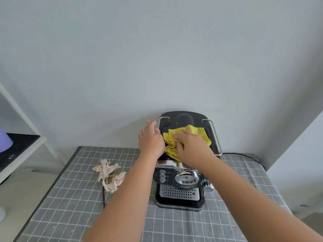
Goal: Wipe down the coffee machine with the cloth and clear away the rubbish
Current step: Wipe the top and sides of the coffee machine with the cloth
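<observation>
While right hand (pixel 189 147) presses cloth (pixel 197 132), rubbish (pixel 109 173) — tabletop (pixel 70 206)

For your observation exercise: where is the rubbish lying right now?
In the head view, the crumpled paper rubbish lies on the checked tablecloth, left of the coffee machine.

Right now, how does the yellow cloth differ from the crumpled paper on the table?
The yellow cloth lies on top of the coffee machine under the right hand; the crumpled paper lies untouched on the checked tablecloth. The cloth is bright yellow, the paper pale beige. Both are bunched and wrinkled.
</observation>
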Tool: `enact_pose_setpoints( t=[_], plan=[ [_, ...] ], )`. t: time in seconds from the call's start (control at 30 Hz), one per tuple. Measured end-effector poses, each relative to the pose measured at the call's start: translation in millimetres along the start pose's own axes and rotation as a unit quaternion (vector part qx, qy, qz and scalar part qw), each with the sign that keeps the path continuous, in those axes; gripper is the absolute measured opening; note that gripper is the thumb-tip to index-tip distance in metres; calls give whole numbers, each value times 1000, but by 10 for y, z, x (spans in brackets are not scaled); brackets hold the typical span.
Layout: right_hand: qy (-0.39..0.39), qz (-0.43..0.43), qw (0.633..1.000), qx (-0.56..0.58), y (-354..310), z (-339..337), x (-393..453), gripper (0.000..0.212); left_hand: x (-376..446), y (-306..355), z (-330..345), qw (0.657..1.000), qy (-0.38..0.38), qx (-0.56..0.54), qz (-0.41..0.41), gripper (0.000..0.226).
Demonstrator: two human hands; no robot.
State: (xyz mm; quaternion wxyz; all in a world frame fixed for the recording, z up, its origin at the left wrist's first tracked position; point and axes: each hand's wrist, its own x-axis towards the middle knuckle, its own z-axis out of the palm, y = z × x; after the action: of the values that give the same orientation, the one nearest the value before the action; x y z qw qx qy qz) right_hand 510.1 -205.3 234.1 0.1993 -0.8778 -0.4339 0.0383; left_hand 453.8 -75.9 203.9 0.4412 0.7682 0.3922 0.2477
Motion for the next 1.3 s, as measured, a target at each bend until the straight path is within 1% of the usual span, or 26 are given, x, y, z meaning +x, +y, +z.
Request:
enact_pose_setpoints(
  t=[0.07,0.2,0.3,0.4,0.5,0.6,0.73,0.87,0.97,1.03,1.17,1.23,1.3],
  plan=[
    [-12,6,1000,2,37,28,143,40,9,0,7,1000,-3,-3,3,45],
    [-32,50,998,-10,119,68,623,45,4,6,0,1000,-7,-1,6,44],
    [-18,78,997,-14,159,29,882,39,-6,26,-17,1000,-9,1,3,44],
    [-5,102,995,-3,119,-33,942,29,-28,64,-28,1000,-6,3,-1,44],
    [-12,129,992,-5,23,19,706,30,-50,50,-34,1000,-6,2,0,44],
    [-39,112,993,-6,-96,83,238,40,-28,34,-20,1000,-2,-12,1,43],
    [-67,39,997,-18,-140,32,-157,42,-24,23,-2,999,0,-33,10,43],
    [-69,28,997,-4,-63,-3,53,46,2,11,0,999,-4,-32,13,42],
    [-62,44,997,-11,79,24,425,52,14,-18,8,999,-3,-32,14,41],
    [-73,60,995,-29,156,15,632,57,22,-35,18,999,-1,-37,12,41],
    [-89,84,992,-35,173,6,698,59,31,-39,25,999,-5,-36,9,41],
    [-109,63,991,-41,123,-30,555,54,11,-37,23,999,-4,-40,6,42],
    [-141,9,990,-30,66,-71,361,50,12,-37,19,998,-11,-54,4,42]
  ],
)
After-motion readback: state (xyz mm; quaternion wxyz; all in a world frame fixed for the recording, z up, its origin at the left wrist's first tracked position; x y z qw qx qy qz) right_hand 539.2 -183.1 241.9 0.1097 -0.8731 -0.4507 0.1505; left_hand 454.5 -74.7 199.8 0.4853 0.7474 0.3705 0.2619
